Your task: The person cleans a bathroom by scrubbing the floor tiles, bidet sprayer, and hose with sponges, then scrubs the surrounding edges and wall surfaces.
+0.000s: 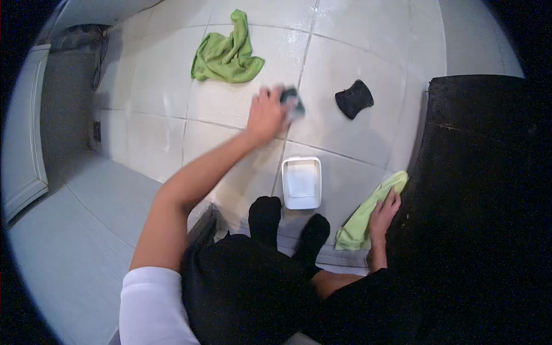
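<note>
Matt light-green cloth (363, 218), smooth white plastic tub (302, 207), glossy floor tiles (282, 47).

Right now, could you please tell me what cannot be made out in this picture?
- Head view: the item in the left hand is blurred and partly covered by that hand, so its exact kind is unclear.
- Head view: the right hand hides part of the pale green cloth; whether it grips or merely rests is unclear.
- Head view: the white panel is cut off by the dark lens edge.
</note>
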Motion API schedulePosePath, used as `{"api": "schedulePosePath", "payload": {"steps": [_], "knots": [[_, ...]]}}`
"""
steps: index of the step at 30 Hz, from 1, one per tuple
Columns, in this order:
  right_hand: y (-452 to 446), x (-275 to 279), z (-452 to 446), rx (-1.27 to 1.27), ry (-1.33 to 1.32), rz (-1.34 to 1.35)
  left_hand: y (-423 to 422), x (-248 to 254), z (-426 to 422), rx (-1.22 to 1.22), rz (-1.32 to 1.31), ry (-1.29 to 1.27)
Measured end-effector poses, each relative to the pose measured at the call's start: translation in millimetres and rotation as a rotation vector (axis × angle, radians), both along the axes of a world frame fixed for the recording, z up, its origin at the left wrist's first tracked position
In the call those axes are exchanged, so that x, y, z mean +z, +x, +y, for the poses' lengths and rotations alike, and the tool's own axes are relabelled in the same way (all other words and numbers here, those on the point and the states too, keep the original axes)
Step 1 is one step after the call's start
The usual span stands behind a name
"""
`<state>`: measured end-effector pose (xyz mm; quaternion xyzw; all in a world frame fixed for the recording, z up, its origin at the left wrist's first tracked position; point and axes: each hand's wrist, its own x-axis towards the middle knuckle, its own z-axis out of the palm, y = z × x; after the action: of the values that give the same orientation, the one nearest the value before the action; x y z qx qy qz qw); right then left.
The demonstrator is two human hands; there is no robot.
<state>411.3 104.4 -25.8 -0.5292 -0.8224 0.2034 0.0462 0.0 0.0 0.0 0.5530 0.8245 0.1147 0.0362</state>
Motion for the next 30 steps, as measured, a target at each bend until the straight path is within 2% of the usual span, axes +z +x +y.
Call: {"api": "schedulePosePath", "payload": {"steps": [2, 3, 6, 8, 13, 16, 18, 21, 24, 27, 30], "knots": [[-16.0, 1.5, -2.3, -0.041, 0.006, -0.136, 21.3, -0.1, -28.0, -0.024, -0.010, 0.019], [4.6, 29.1, -26.4, -0.046, -0.087, -0.216, 42.4, 9.9, -45.4, -0.032, -0.081, -0.063], [-4.3, 21.6, -29.9, 0.018, 0.091, -0.324, 16.4, 1.7, 17.1, 0.040, 0.000, -0.035], [-6.2, 18.1, -30.8, 0.020, 0.096, -0.390, -7.6, -8.4, 57.4, 0.081, 0.032, 0.050], [-5.6, 24.2, -21.9, 0.058, 0.034, -0.362, -56.0, -18.9, 127.4, 0.239, 0.005, 0.048], [2.5, 43.3, -18.2, 0.087, -0.076, -0.316, -49.6, -22.7, 105.4, 0.162, 0.015, 0.052], [11.5, 37.1, -11.7, 0.136, -0.083, -0.317, -29.6, -19.6, 57.0, -0.010, 0.029, 0.050], [6.0, 32.0, -18.7, 0.126, 0.014, -0.335, -18.6, -9.1, -55.8, -0.424, -0.125, -0.003], [5.7, 28.8, -20.6, 0.099, 0.028, -0.306, -34.4, 3.6, -136.8, -0.418, -0.158, -0.031], [1.8, 32.4, -17.7, 0.112, -0.007, -0.366, -31.3, 5.6, -145.5, -0.280, -0.065, -0.071], [2.9, 30.3, -16.8, 0.139, 0.037, -0.397, 1.7, -3.4, -94.6, -0.446, -0.115, 0.021]]}}
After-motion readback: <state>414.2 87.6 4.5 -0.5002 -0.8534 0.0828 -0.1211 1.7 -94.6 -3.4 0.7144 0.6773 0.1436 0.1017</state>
